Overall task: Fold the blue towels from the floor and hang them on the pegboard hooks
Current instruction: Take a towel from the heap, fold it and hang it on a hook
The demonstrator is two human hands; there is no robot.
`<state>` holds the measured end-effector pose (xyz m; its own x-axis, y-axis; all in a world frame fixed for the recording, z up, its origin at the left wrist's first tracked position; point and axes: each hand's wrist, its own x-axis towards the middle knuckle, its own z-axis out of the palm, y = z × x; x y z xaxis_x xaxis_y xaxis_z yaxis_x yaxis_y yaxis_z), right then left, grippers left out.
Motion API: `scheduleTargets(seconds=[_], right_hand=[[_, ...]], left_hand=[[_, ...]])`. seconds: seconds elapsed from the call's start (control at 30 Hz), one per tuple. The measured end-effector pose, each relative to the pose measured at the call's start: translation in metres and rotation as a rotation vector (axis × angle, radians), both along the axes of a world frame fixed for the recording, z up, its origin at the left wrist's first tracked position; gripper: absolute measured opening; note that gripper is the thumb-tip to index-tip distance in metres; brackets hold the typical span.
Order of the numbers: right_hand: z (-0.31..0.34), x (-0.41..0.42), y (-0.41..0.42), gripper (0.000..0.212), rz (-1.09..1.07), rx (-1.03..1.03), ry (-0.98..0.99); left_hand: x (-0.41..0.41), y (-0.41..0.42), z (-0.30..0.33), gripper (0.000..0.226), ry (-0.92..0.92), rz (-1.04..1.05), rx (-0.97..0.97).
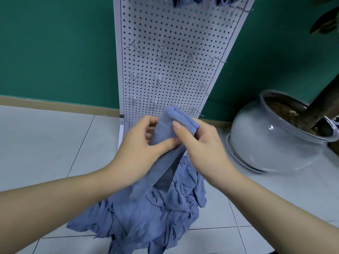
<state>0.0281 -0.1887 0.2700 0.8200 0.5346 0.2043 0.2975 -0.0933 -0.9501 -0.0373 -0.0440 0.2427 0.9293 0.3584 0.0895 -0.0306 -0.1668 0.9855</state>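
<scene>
A folded blue towel [166, 143] is held up in front of the pegboard [170, 57], gripped from both sides. The left hand [139, 145] is curled around the towel's left edge, its thumb pressed across the front of the cloth and its fingers tucked behind. The right hand [200, 143] is closed on the towel's right edge near the top, the thumb laid on the front just below the folded corner and the fingers wrapped behind. The towel's upper end is seen above both hands, where its doubled hem is stacked in layers; its lower end is draped down between the wrists towards the floor. Directly beneath the hands, a crumpled pile of blue towels [146, 217] is spread on the pale tiled floor [45, 153] at the foot of the pegboard. Several rows of bare metal hooks [162, 49] are fixed to the white pegboard, the lowest row being just behind the held towel's top. At the very top of the view, hung blue towels [198, 0] are partly visible on the board. A round grey plant pot [266, 136] with soil and a thick trunk is set on the floor to the right, near the right hand but apart from it. A green wall [55, 52] is seen behind everything
</scene>
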Motion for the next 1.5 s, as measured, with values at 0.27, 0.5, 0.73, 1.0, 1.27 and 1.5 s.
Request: scheduleTargets(seconds=[0.27,0.5,0.73,1.0,1.27,1.5], right_hand=[[0.025,0.016,0.002,0.029,0.086,0.196,0.170],[0.030,0.022,-0.001,0.030,0.223,0.215,0.254],[0.025,0.021,0.003,0.032,0.184,0.138,0.251],[0.053,0.021,0.001,0.036,0.242,0.318,0.373],[0.082,0.037,-0.012,0.041,0.177,0.480,0.411],[0.082,0.051,-0.020,0.039,0.081,0.503,0.445]], left_hand=[[0.004,0.001,-0.001,0.045,0.126,-0.201,-0.160],[0.006,-0.005,0.003,0.036,0.032,-0.156,-0.225],[0.007,-0.003,0.001,0.044,0.053,-0.096,-0.216],[0.001,-0.010,-0.003,0.041,0.101,-0.179,-0.257],[-0.004,-0.007,-0.017,0.058,0.179,-0.176,-0.183],[-0.001,-0.003,-0.022,0.043,0.184,-0.213,-0.109]])
